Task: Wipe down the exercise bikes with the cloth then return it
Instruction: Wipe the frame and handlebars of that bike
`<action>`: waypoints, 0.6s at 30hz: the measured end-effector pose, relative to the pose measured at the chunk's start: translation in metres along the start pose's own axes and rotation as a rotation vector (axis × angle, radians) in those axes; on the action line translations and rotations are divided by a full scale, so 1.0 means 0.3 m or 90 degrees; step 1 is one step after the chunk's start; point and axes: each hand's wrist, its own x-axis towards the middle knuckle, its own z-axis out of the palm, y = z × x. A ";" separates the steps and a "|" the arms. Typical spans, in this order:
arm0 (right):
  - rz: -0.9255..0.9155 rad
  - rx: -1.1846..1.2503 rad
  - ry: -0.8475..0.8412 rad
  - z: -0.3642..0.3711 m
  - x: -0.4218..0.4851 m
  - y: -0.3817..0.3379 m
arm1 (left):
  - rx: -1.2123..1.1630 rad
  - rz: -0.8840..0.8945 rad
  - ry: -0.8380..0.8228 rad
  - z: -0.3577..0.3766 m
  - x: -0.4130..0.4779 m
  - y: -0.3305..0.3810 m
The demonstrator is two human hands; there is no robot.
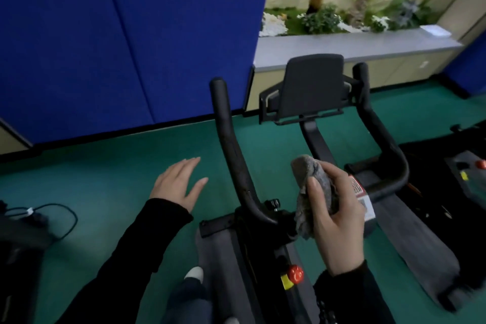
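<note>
Now, cable [60,218]: a dark loop lying on the green floor [118,166] at the far left, well apart from the work
Left hand [181,184]: empty, palm down, fingers straight and a little spread, hovering over the floor to the left of the bike, touching nothing
Left handlebar [231,150]: a long black bar whose axis runs away from the person and upward, from the clamp low in the middle to its rounded tip; it stands between the two hands and looks dull and scuffed
Cloth [309,169]: grey, nubby, bunched into a thick roll that stands roughly on end, just right of the bar's lower bend and in front of the middle stem; whether its lower end touches the clamp I cannot tell
Right hand [339,234]: curled round the cloth, thumb laid across its front, fingers wrapped behind
Screen [313,87]: a dark panel on the stem, beyond and above the cloth
Right handlebar [378,134]: mirrors the left one, farther off to the right of the cloth
Second bike [468,179]: partly in view at the right edge, well apart
Judgement: the hand with the cloth is the nearer one to both bars; a wipe would likely have to follow a bar lengthwise, away and up, and the left bar looks the closer reach
</note>
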 end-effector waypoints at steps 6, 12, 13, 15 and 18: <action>-0.072 -0.032 -0.043 0.121 0.144 -0.033 | -0.049 0.020 0.047 -0.061 0.159 0.011; -0.101 -0.053 -0.080 0.302 0.267 -0.098 | -0.160 0.094 0.087 -0.123 0.331 0.067; -0.106 -0.057 -0.086 0.330 0.286 -0.109 | -0.192 0.097 0.094 -0.128 0.353 0.079; -0.116 -0.062 -0.094 0.380 0.331 -0.128 | -0.283 0.075 0.107 -0.132 0.385 0.100; -0.169 -0.100 -0.069 0.448 0.423 -0.154 | -0.473 0.012 0.093 -0.137 0.409 0.116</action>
